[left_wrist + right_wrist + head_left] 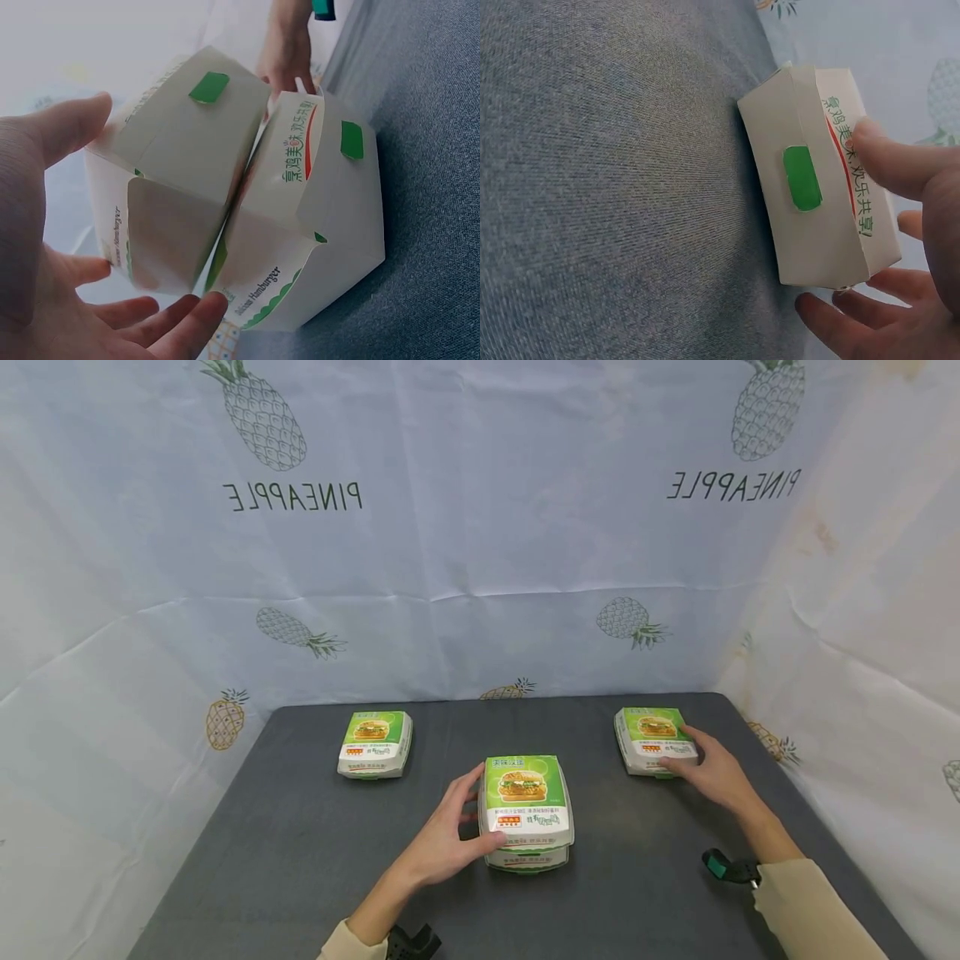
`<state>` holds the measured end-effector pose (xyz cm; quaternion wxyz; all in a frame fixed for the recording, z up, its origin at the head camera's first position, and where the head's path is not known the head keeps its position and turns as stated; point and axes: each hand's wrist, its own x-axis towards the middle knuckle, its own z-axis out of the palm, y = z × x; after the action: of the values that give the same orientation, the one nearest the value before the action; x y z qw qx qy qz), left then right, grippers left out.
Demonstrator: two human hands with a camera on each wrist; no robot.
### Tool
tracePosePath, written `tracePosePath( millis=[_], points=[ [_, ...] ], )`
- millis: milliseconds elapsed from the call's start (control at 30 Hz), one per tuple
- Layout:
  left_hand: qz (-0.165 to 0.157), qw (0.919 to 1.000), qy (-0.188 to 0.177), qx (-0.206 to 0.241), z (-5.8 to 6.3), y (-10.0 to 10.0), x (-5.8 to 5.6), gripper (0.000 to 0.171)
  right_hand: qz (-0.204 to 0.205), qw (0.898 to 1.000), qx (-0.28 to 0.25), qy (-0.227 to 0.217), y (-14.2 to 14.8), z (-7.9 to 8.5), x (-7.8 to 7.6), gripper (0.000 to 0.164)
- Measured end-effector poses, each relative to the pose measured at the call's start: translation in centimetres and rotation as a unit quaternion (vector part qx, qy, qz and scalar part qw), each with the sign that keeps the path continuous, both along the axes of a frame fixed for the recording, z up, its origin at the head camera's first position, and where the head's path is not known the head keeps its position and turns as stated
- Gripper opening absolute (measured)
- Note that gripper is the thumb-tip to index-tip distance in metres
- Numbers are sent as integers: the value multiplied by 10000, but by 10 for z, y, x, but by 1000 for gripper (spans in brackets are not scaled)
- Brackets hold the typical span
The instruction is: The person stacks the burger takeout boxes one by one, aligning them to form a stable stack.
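Two white-and-green burger boxes stand stacked mid-table. My left hand (pixel 447 839) holds the upper burger box (pixel 525 797) at its left side, thumb on the near edge and fingers along the side. Below it, the lower burger box (pixel 330 225) rests on the table, its front tab showing in the left wrist view. At the back right, my right hand (pixel 716 768) grips another burger box (pixel 652 735) from its right side. The right wrist view shows the thumb on that box's lid edge and fingers beside its wall; the far fingertips are partly hidden.
One more burger box (pixel 373 743) sits at the back left of the dark grey table (pixel 300 843). White cloth (pixel 465 543) printed with pineapples hangs behind the table and along both sides.
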<state>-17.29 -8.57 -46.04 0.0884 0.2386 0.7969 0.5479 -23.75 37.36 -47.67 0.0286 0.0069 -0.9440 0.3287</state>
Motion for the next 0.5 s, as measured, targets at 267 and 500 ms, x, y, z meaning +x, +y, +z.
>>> tracePosePath(
  millis=[267,500],
  points=[
    [-8,10000,-37,29,0,-1,-1,91,-153,9998,-121,-68,-1,-3,0,98],
    [-21,10000,-43,32,0,-2,-1,90,-239,9994,-262,56,-2,-7,1,96]
  ],
)
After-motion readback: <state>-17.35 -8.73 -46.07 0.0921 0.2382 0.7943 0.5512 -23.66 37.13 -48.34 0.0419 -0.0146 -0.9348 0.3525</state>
